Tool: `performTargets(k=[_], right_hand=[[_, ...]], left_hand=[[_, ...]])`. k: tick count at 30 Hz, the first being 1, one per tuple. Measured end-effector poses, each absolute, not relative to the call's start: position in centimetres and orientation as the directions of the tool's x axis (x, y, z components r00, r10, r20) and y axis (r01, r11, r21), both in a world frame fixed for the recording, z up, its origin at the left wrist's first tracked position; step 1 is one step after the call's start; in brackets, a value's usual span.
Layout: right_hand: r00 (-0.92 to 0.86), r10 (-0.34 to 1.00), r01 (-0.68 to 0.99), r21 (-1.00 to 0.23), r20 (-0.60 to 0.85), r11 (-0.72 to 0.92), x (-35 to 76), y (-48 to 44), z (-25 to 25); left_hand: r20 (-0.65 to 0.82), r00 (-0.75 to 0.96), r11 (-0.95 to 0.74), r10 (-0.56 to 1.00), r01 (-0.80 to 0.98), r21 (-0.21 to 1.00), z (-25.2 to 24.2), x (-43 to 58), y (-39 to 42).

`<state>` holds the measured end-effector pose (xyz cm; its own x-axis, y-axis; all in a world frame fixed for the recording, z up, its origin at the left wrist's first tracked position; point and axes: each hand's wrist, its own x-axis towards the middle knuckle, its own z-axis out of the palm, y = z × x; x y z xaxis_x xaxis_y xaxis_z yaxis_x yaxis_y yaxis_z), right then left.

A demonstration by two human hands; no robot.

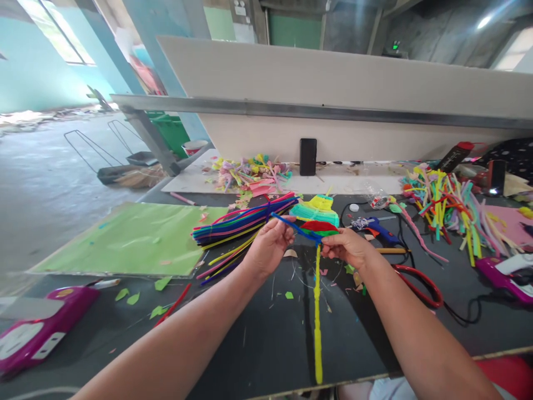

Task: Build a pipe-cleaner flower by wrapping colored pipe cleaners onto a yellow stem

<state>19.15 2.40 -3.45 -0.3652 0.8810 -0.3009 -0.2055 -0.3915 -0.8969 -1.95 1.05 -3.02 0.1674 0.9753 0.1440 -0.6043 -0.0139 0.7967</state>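
My left hand (pixel 268 244) is closed in a pinch on a blue pipe cleaner (pixel 296 228) that runs across to my right hand (pixel 347 247). My right hand is also pinched shut where the blue pipe cleaner crosses the top of a long yellow pipe cleaner (pixel 317 316), which hangs down toward the table's front edge. Just behind my hands lie red and green pipe-cleaner pieces (pixel 320 227) and a yellow-and-teal coiled shape (pixel 316 209). A bundle of coloured pipe cleaners (pixel 241 221) lies on the dark table (pixel 266 333) to the left of my left hand.
A green sheet (pixel 129 239) lies at the left. A blue glue gun (pixel 377 228) and red-handled scissors (pixel 418 283) sit right of my hands. Loose pipe cleaners (pixel 449 205) pile at the right, scraps (pixel 250 173) at the back, a black phone (pixel 308 156) against the wall, magenta tools (pixel 41 328) at both sides.
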Motion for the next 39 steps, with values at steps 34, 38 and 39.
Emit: performTargets(k=[34,38,39], right_hand=[[-0.389,0.886,-0.146,-0.933,-0.251,-0.329,20.5,2.3,-2.5],[-0.405,0.88,-0.133,-0.936,-0.248,-0.325,20.4,2.3,-2.4],[-0.409,0.878,-0.134,-0.936,-0.248,-0.326,20.4,2.4,-2.4]], left_hand=[[-0.084,0.546,0.342,0.834,-0.39,0.855,-3.8,-1.4,-0.1],[-0.082,0.584,0.391,0.807,-0.426,0.816,-3.7,-1.4,-0.3],[-0.083,0.586,0.403,0.806,-0.441,0.802,-3.7,-1.4,-0.4]])
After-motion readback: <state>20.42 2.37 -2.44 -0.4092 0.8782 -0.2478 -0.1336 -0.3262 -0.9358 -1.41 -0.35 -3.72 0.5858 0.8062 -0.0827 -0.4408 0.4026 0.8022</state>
